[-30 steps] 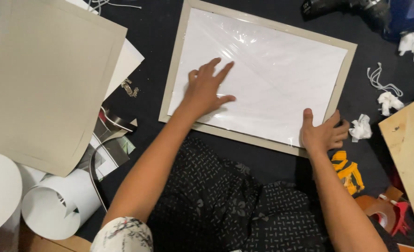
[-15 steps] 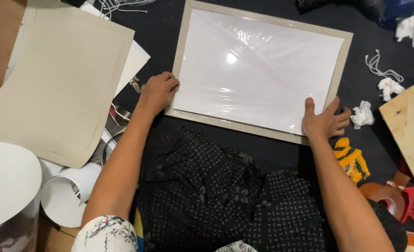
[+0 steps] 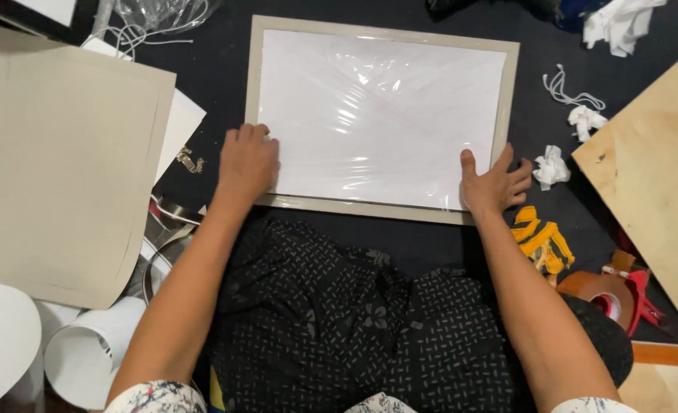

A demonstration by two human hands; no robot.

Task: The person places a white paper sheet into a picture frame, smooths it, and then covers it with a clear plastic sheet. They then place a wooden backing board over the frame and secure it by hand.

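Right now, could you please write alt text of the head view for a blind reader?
Two bare hands, left and right, press the near corners of a plastic-wrapped frame lying on a dark floor. Beige boards lie left; a tape roll sits right.

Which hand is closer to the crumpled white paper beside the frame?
Right. The right hand rests on the frame's lower right corner, just beside the crumpled paper; the left hand sits at the opposite corner.

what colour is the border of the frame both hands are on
Pale beige-grey, around a white sheet under clear film; the frame shows best in the head view.
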